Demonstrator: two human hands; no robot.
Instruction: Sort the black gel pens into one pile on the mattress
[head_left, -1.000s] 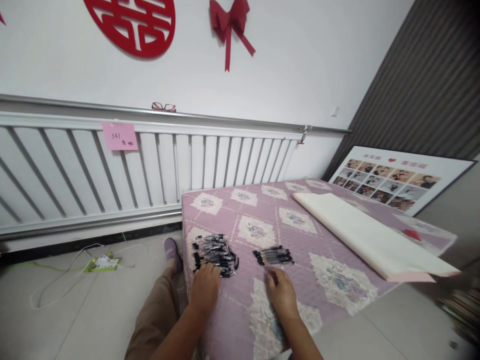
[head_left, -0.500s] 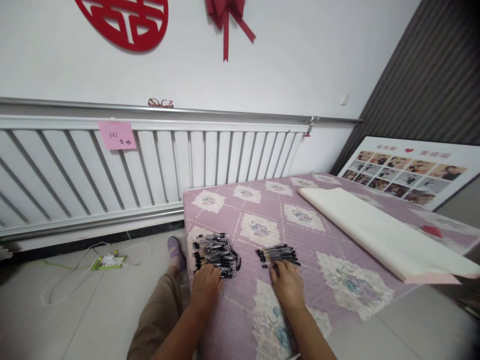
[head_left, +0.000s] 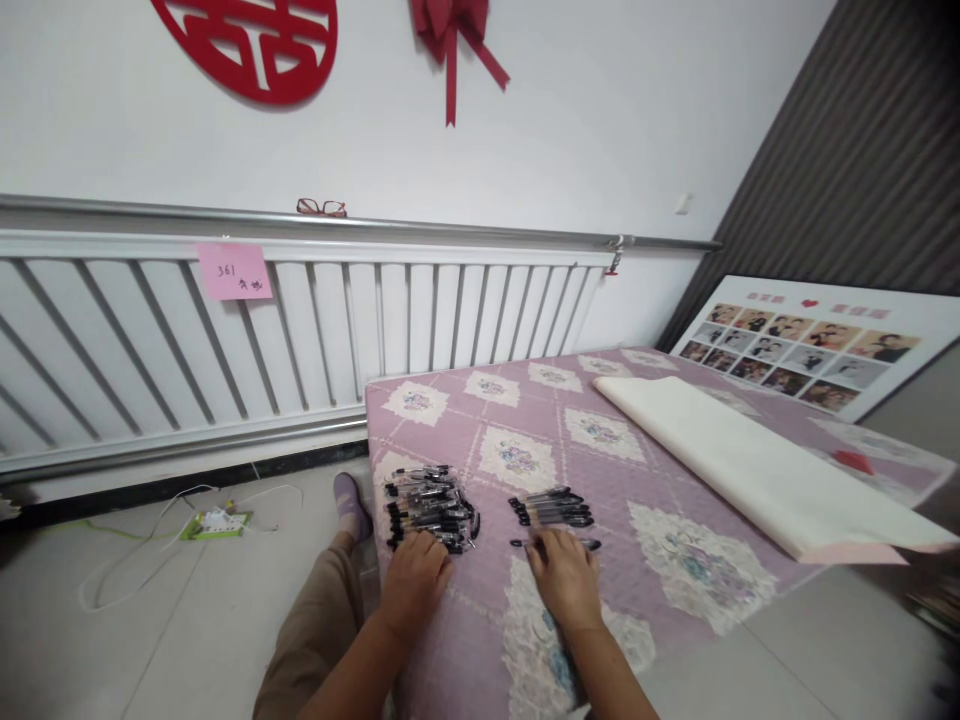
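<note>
Reading "361", pink note [head_left: 234,275]; right fingers [head_left: 553,545] over pen [head_left: 591,544], left fingers [head_left: 421,546] by piled pens [head_left: 429,508], grips unclear

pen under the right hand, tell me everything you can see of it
The pen is slim, with dark, black-looking ends and a smooth look, perhaps plastic. It lies crosswise on the purple patterned cover, just nearer the person than the neat row of pens, with a narrow gap between. The fingers of the right hand cover its middle, so only both ends show; whether they grip it or merely rest there cannot be told. Any lettering is too small to read.
</note>
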